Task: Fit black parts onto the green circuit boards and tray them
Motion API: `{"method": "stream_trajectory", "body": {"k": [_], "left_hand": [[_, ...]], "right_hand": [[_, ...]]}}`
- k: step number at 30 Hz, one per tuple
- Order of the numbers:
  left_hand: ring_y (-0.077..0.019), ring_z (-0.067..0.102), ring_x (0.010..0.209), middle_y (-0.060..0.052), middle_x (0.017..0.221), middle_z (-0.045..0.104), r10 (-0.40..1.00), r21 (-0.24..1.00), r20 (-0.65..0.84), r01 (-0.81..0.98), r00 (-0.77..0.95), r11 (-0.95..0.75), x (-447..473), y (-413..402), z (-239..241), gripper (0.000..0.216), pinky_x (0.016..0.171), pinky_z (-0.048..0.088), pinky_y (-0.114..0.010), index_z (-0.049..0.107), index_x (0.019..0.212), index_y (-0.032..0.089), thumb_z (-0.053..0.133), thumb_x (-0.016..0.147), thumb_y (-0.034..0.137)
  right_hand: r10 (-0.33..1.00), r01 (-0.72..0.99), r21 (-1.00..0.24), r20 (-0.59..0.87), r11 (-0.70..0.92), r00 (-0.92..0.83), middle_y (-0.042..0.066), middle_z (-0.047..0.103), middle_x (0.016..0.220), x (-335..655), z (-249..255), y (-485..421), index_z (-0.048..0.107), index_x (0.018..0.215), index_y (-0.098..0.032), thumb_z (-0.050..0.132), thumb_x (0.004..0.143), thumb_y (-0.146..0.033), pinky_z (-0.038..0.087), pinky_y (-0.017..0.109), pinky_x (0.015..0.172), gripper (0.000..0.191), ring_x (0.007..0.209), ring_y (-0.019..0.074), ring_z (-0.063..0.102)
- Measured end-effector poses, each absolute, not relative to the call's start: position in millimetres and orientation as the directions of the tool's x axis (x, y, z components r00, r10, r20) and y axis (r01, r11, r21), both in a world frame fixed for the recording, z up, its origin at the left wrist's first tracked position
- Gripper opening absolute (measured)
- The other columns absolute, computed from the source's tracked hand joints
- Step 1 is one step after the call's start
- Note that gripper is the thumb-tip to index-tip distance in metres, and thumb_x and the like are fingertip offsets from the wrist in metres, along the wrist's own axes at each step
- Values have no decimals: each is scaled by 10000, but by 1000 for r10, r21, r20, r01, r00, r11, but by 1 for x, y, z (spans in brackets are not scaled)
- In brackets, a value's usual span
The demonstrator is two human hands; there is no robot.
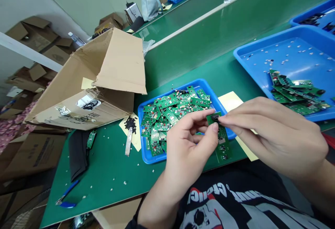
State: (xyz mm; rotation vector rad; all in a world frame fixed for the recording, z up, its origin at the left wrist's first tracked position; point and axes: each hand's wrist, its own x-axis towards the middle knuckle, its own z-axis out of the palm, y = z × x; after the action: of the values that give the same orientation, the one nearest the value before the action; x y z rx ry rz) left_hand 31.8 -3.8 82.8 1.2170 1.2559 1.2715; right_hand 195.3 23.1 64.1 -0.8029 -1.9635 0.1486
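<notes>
My left hand grips a green circuit board by its upper end, thumb in front and fingers behind. The board hangs tilted over the near right edge of a blue tray heaped with similar boards. At its top end sits a small black part with a pale slot. My right hand reaches in from the right, thumb and forefinger pinched together at that black part. Whether the fingertips grip the part or only press on it is hard to make out.
A second blue tray on the right holds stacked boards and white bits. An open cardboard box stands at left. Small black pieces lie on yellow paper. Blue-handled cutters and a black pouch rest on the green table.
</notes>
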Motion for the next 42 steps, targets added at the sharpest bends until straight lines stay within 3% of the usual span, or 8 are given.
{"method": "stream_trajectory", "body": {"k": [18,25,32,35,38,42], "left_hand": [[-99,697,653,-12,784,750,984,992,121,60,-131,-114,40,-1,80,102,535,578,-154,736,882,175,725,787,140],[-79,640,563,3,702,725,968,978,195,107,-158,-179,44,3,76,90,494,537,-152,715,829,170,685,765,115],[-66,600,482,34,631,670,987,990,135,63,-88,-129,36,5,78,44,462,517,-161,703,796,177,685,778,140],[-69,606,482,31,631,666,994,996,88,40,-71,-85,34,6,79,31,446,504,-160,709,791,175,693,769,159],[-65,569,493,28,620,650,998,998,47,36,-50,-45,32,8,80,48,448,479,-159,724,783,172,706,741,158],[-68,540,523,24,630,629,1000,1000,1,-18,-4,-1,28,9,82,55,461,461,-165,733,777,173,724,723,168]], "right_hand": [[604,573,-387,756,723,-252,51,758,854,192,58,16,697,976,-246,620,907,-27,575,362,657,242,760,192,707],[546,570,-316,786,758,-290,97,759,839,192,55,19,712,987,-153,658,868,13,568,353,661,211,746,199,704],[548,571,-292,762,767,-346,89,763,884,194,57,22,720,1041,-165,654,883,-8,561,333,683,232,770,195,712],[555,591,-279,752,757,-356,56,758,874,197,59,24,656,1273,-189,645,911,-46,551,336,672,390,748,191,701],[569,602,-274,731,750,-376,33,749,877,199,63,27,412,1545,-206,644,930,-79,549,349,686,670,760,202,694],[544,510,-318,743,799,-390,44,736,1004,200,67,27,309,1597,-275,639,926,-65,586,352,812,777,925,206,696]]}}
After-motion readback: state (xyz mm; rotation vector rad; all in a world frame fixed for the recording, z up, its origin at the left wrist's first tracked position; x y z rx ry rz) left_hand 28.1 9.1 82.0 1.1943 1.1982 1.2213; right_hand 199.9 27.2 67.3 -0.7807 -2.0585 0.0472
